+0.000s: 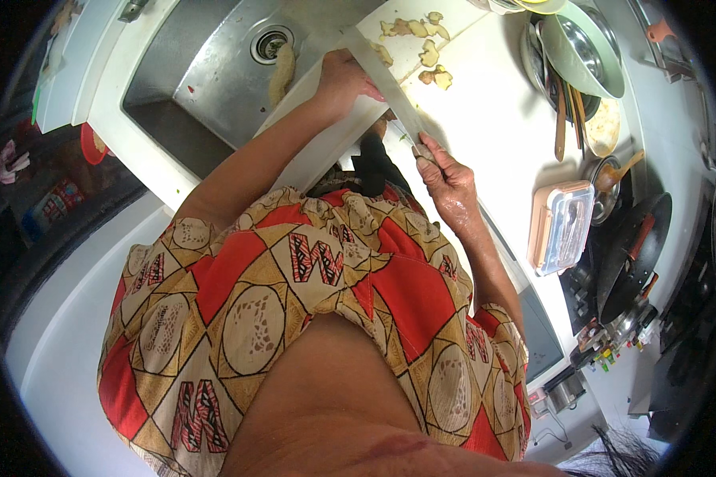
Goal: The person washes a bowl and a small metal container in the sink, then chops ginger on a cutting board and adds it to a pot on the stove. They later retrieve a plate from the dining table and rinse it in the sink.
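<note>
My right hand (449,179) grips the handle of a kitchen knife (394,89) with a broad metal blade. The blade slants up and left across the counter corner, beside the sink. Close to the blade's left side is my left hand (343,83), its fingers bent and partly hidden behind the metal; whether it holds anything cannot be told. A small green scrap (403,137) shows near the knife handle. Beyond the blade, several ginger pieces (429,53) lie on the white counter (483,89).
On the left is a stainless steel sink (215,65) with a drain (271,45) and a long pale fibrous thing (283,71), perhaps a loofah. To the right stand a pale green bowl (611,77), wooden chopsticks (576,113), a lidded food box (561,226) and a black wok (632,262).
</note>
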The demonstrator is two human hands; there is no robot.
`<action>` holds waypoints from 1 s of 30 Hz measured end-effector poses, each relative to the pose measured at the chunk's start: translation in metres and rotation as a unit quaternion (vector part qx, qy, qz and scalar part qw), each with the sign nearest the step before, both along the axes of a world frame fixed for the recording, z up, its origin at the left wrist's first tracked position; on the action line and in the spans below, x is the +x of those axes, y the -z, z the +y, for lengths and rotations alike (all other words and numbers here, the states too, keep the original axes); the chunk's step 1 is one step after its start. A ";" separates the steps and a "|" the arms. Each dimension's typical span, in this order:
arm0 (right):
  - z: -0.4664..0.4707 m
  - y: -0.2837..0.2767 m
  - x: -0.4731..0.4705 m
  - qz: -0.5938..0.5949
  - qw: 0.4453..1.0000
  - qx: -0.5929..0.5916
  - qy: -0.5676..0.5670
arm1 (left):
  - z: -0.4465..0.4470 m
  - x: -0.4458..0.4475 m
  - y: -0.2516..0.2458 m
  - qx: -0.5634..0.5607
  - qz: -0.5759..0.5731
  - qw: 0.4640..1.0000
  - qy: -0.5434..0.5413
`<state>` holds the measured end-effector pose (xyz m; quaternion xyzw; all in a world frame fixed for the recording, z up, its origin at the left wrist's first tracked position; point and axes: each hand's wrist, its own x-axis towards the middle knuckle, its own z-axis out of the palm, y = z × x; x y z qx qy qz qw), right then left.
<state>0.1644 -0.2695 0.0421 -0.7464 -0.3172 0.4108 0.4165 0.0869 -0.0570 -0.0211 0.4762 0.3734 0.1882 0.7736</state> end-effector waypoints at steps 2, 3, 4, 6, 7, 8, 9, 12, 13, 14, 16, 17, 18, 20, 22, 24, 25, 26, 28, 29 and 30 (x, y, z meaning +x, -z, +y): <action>-0.001 0.001 -0.001 -0.002 1.000 0.002 0.003 | 0.001 0.000 -0.002 0.006 -0.020 1.000 -0.007; -0.001 0.001 -0.001 -0.006 1.000 -0.005 0.006 | 0.000 0.001 -0.003 0.001 -0.018 1.000 0.003; 0.000 0.000 -0.001 0.000 1.000 -0.012 0.004 | 0.000 0.001 -0.003 0.020 -0.024 1.000 -0.002; 0.000 -0.002 -0.001 0.001 0.999 -0.033 0.006 | -0.002 0.002 -0.005 0.039 0.003 0.999 -0.002; 0.000 -0.004 -0.001 0.008 0.999 -0.030 0.006 | -0.002 0.002 -0.006 0.041 -0.003 0.999 0.001; 0.000 -0.005 -0.001 0.009 1.000 -0.029 0.008 | -0.003 0.003 -0.007 0.046 0.003 0.999 -0.010; 0.001 -0.006 -0.002 0.010 1.000 -0.028 0.009 | -0.003 0.003 -0.007 0.056 -0.007 0.998 -0.010; 0.005 -0.007 -0.002 0.020 0.998 -0.056 0.015 | -0.003 0.003 -0.007 0.060 0.000 0.998 -0.026; 0.008 -0.005 -0.003 0.020 0.998 -0.061 0.015 | -0.004 0.004 -0.007 0.117 0.012 0.993 -0.011; 0.012 -0.003 -0.003 0.019 0.998 -0.066 0.014 | -0.004 0.004 -0.007 0.178 0.020 0.984 0.004; 0.021 0.003 -0.005 -0.017 0.999 -0.033 0.005 | -0.007 0.006 -0.007 0.161 0.013 0.986 -0.033; 0.026 0.005 -0.006 -0.051 0.999 0.004 -0.002 | -0.009 0.008 -0.007 0.083 -0.001 0.993 -0.084; 0.030 0.007 -0.006 -0.065 0.998 -0.005 0.002 | -0.011 0.009 -0.007 0.003 -0.014 0.994 -0.112; 0.037 0.008 -0.006 -0.041 0.999 0.013 0.008 | -0.015 0.011 -0.008 0.066 0.004 0.990 -0.121; 0.041 0.007 -0.004 0.010 0.999 -0.029 0.013 | -0.018 0.011 -0.009 0.095 0.019 0.990 -0.103; 0.043 0.004 -0.001 0.066 0.994 -0.088 0.009 | -0.018 0.009 -0.009 0.089 0.028 0.993 -0.075; 0.043 0.002 0.000 0.075 0.995 -0.061 0.017 | -0.017 0.008 -0.008 0.062 0.001 0.996 -0.071; 0.044 0.001 0.002 0.085 0.996 -0.034 0.023 | -0.015 0.006 -0.008 0.036 -0.024 0.997 -0.069; 0.045 -0.001 0.003 0.104 0.994 -0.010 0.036 | -0.011 0.003 -0.007 0.035 -0.028 0.998 -0.044; 0.045 -0.002 0.004 0.114 0.993 0.002 0.042 | -0.008 0.003 -0.007 0.060 -0.008 0.998 -0.021; 0.045 -0.002 0.004 0.107 0.994 0.000 0.035 | -0.006 0.002 -0.007 0.102 0.006 0.995 -0.012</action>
